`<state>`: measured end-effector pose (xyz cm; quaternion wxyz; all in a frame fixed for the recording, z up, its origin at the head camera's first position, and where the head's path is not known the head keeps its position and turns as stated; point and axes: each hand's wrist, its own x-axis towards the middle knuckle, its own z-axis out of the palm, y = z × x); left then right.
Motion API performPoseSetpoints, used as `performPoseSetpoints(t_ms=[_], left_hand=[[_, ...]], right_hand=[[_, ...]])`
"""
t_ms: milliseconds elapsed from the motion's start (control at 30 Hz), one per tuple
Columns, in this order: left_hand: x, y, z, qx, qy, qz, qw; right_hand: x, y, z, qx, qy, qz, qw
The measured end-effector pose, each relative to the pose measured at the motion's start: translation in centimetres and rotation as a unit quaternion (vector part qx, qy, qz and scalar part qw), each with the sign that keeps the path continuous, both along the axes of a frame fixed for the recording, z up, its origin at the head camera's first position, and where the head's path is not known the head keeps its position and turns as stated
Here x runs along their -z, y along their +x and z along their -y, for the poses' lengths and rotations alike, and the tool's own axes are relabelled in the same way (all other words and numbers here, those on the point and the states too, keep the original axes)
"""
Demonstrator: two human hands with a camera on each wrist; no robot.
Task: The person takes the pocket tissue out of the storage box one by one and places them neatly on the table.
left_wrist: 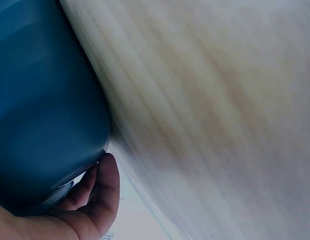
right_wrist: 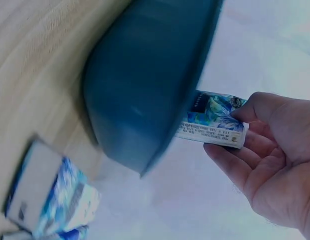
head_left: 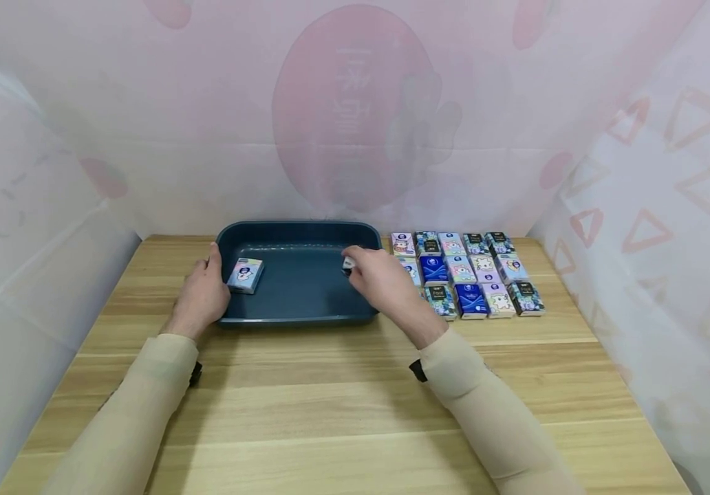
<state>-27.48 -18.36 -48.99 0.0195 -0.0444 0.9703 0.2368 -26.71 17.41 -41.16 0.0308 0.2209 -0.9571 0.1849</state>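
Note:
My left hand [head_left: 200, 294] grips the left side of a dark teal plastic tray [head_left: 299, 320]; in the left wrist view its fingers [left_wrist: 110, 187] curl at the rim. Inside the tray, near its left wall, lies a light blue tissue pack [head_left: 245, 275] with a cartoon print. My right hand [head_left: 386, 285] is over the tray's right part. It pinches a small tissue pack [right_wrist: 215, 112] with a blue floral print between thumb and fingers, partly hidden behind the tray wall in the right wrist view.
Right of the tray, several tissue packs stand in rows, among them a plain blue pack [head_left: 434, 269], a dark floral pack [head_left: 526, 298] and a pale cartoon pack [head_left: 499, 300]. All rest on a wooden table [head_left: 305, 405], with a printed cloth [head_left: 206, 137] hanging behind.

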Motion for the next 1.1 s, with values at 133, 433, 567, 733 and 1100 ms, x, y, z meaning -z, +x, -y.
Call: performPoseSetpoints(t_ms=[133,433,567,733,1100], left_hand=[[0.0,0.0,0.1,0.000,0.003,0.001,1.0000],[0.1,-0.1,0.2,-0.001,0.009,0.005,0.9999],[0.1,-0.1,0.2,0.000,0.006,0.004,1.0000],[0.3,-0.1,0.2,0.002,0.001,0.000,1.0000],[0.3,-0.2,0.2,-0.001,0.000,0.002,1.0000]], right_hand=[[-0.9,1.0,-1.5,-0.004,-0.005,-0.008,1.000],[-2.9,2.8,-4.6,-0.004,0.002,0.005,1.000],[-3.2,3.6,-5.5,-0.008,0.011,0.006,1.000],[-3.4,4.5,-6.8,-0.007,0.023,0.012,1.000],[-2.1,5.6,-9.1,-0.047,0.052,0.054,0.996]])
